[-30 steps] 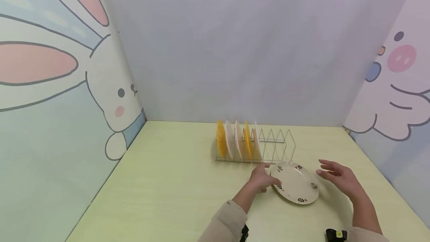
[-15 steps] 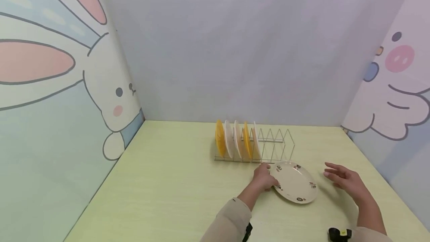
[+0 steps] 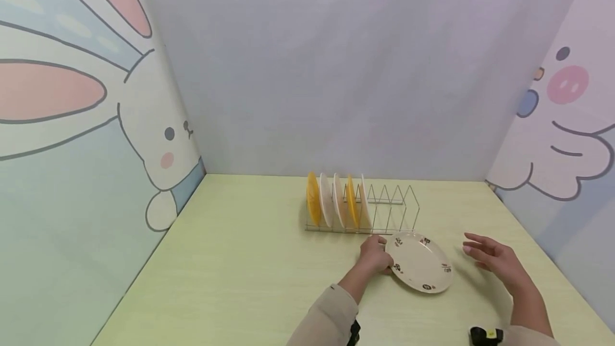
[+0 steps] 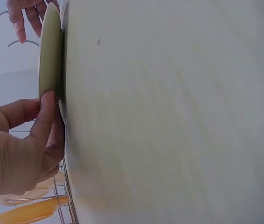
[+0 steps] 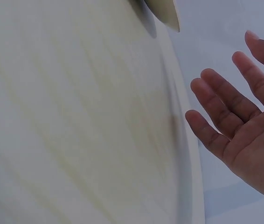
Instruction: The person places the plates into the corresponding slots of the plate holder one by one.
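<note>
A cream plate (image 3: 420, 261) with small dark motifs round its rim lies on the table in the head view. At its left edge my left hand (image 3: 375, 254) pinches the rim; the left wrist view shows the plate (image 4: 51, 56) edge-on, thumb and fingers on opposite sides of its rim. My right hand (image 3: 497, 261) hovers to the right of the plate, apart from it. Seen in the right wrist view, the fingers of that hand (image 5: 248, 112) are spread and loosely extended, holding nothing.
Behind the plate stands a wire dish rack (image 3: 388, 203). Several upright plates fill its left part, among them a yellow plate (image 3: 313, 199) and a white plate (image 3: 325, 199). Cartoon-printed side panels and a plain backdrop (image 3: 336, 79) enclose the table (image 3: 230, 260).
My left thumb and fingers have closed in on the plate's left rim. The right hand has drawn slightly away to the right. The plate has barely shifted.
</note>
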Tool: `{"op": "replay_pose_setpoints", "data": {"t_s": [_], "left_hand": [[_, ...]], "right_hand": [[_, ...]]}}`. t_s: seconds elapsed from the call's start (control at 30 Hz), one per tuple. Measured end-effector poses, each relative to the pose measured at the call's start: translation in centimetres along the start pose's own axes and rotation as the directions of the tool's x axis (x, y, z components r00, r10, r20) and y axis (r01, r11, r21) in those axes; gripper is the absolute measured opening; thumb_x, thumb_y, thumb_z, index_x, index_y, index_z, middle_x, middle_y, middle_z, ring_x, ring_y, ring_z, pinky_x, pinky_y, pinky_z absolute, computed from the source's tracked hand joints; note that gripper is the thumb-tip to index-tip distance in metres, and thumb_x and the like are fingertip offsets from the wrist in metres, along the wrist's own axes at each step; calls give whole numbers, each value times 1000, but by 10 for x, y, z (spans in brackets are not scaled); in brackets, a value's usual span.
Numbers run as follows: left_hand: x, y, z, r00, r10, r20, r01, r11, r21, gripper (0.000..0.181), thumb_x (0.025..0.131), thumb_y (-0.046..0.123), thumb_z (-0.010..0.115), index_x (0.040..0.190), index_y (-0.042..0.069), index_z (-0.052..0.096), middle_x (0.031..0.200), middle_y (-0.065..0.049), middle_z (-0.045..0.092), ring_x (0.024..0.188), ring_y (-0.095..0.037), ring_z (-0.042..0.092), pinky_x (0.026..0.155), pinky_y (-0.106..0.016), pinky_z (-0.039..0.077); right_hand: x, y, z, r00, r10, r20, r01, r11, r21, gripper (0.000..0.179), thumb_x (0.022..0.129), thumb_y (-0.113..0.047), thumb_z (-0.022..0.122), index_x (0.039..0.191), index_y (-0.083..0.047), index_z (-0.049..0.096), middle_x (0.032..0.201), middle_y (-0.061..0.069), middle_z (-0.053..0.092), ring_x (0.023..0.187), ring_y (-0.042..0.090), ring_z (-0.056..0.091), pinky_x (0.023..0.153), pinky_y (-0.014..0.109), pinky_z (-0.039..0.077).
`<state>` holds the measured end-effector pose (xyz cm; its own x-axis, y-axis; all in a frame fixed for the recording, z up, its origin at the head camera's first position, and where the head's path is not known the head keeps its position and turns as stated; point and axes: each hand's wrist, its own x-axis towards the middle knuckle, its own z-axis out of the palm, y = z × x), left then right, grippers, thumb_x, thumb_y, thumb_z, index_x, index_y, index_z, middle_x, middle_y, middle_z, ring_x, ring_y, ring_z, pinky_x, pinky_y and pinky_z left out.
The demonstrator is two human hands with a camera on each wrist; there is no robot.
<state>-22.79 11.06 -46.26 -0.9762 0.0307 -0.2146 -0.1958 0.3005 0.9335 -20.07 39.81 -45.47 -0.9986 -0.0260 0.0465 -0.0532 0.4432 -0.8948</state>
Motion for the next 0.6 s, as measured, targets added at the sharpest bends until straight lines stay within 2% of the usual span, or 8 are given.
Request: {"op": "replay_pose_setpoints", "data": {"t_s": [0.27,0.43,0.6], "left_hand": [[-3,0,-12,1000,8,9,-8,998,-62,40,64,-15,61,100,2,61,66,-6,54,46,-17,51,42,-26,44],[-10,9,-21,999,37,32,-32,988,-150,38,67,-16,59,100,2,59,70,-6,54,52,-17,55,48,-32,51],[-17,24,-29,996,63,57,-46,965,-260,39,69,-18,58,102,3,57,76,-9,52,54,-17,55,52,-35,54]], "right_hand": [[-1,-8,5,997,-77,-28,77,997,11,40,94,-19,57,132,-10,51,104,-20,61,90,-6,58,73,17,49],[-3,-21,7,995,-91,-48,91,996,-16,40,94,-21,57,132,-10,51,104,-23,59,89,-6,57,72,16,49],[-6,-36,7,988,-146,-40,145,989,-21,41,94,-17,56,135,-10,48,109,-22,58,92,-5,57,72,15,48]]}}
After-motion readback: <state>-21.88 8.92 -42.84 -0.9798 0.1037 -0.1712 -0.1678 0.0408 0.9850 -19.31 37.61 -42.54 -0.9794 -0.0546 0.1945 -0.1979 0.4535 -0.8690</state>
